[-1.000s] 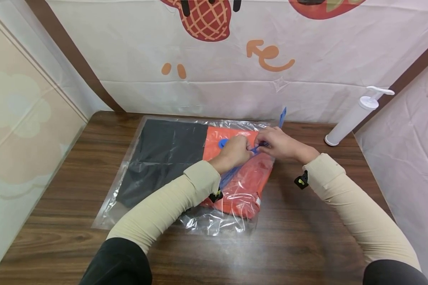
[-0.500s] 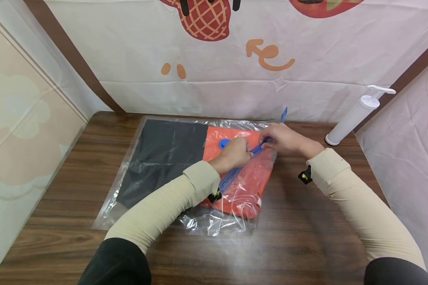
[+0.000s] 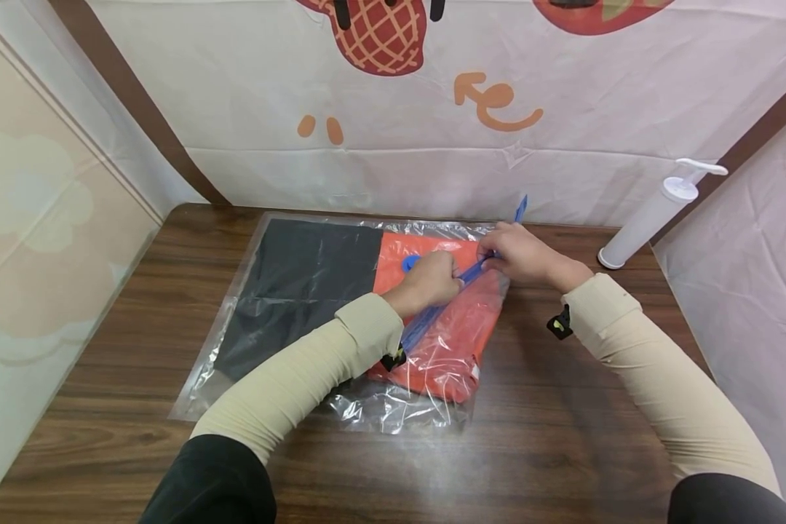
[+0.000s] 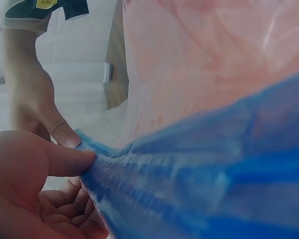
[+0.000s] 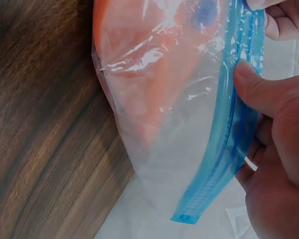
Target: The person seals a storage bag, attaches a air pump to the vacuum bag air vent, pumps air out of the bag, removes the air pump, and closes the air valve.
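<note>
A clear plastic storage bag (image 3: 262,251) with a blue zip strip (image 3: 426,320) lies on the table, its right end lifted and folded over. Inside show black folded cloth (image 3: 308,291) and orange folded cloth (image 3: 393,255), and a round blue valve (image 3: 410,263) sits on its top. My left hand (image 3: 431,278) pinches the zip strip between thumb and curled fingers near its middle. Farther along toward the strip's free end, my right hand (image 3: 514,252) pinches it too. In the right wrist view the right thumb presses the blue strip (image 5: 214,149) against the fingers behind it.
A white hand pump (image 3: 642,218) with a T-shaped handle leans against the cloth backdrop (image 3: 426,175) at the back right. The brown wooden table (image 3: 550,437) runs up to printed cloth walls at the back and sides.
My right hand has moved a little right along the zip strip, away from the left hand, mostly in the first half second. The left hand keeps its pinch in nearly the same place.
</note>
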Available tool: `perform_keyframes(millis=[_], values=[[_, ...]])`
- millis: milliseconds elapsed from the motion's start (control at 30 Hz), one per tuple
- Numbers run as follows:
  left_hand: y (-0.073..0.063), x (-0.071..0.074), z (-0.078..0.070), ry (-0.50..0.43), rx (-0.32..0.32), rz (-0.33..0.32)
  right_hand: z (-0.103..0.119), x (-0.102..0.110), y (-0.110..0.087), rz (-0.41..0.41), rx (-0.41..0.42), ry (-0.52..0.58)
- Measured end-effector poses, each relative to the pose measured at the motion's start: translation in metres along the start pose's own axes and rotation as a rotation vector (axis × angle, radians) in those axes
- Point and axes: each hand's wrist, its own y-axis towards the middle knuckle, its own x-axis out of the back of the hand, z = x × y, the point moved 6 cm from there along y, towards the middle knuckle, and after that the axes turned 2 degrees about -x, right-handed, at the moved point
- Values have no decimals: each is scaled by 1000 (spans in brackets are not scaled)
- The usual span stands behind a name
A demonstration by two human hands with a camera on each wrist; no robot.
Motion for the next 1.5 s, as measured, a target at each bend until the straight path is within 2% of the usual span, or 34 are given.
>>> perform_keyframes(millis=[167, 400, 567, 700, 833, 900, 1000, 1100, 1333, 1500], values=[[0, 1, 0, -3, -6, 3, -1, -2, 1, 11, -4, -1], [-1, -2, 0, -11, -8, 42, -3, 9, -3, 56, -27, 53], [-2, -2, -1, 1, -15, 52, -5, 18, -3, 90, -27, 3], [-2, -1, -1, 25, -7, 66, -5, 17, -2, 86, -28, -20], [3, -2, -2, 76, 23, 112, -5, 15, -1, 87, -42, -50], [7, -2, -6, 88, 18, 116, -4, 14, -1, 88, -53, -60], [13, 0, -14, 93, -8, 83, -3, 15, -1, 76, -53, -69], [18, 3, -21, 111, -27, 23, -2, 17, -2, 56, -44, -72], [19, 4, -22, 150, -3, -30, -2, 18, -4, 44, -40, -80], [21, 6, -23, 142, -4, -67, -3, 18, -4, 17, -35, -106]])
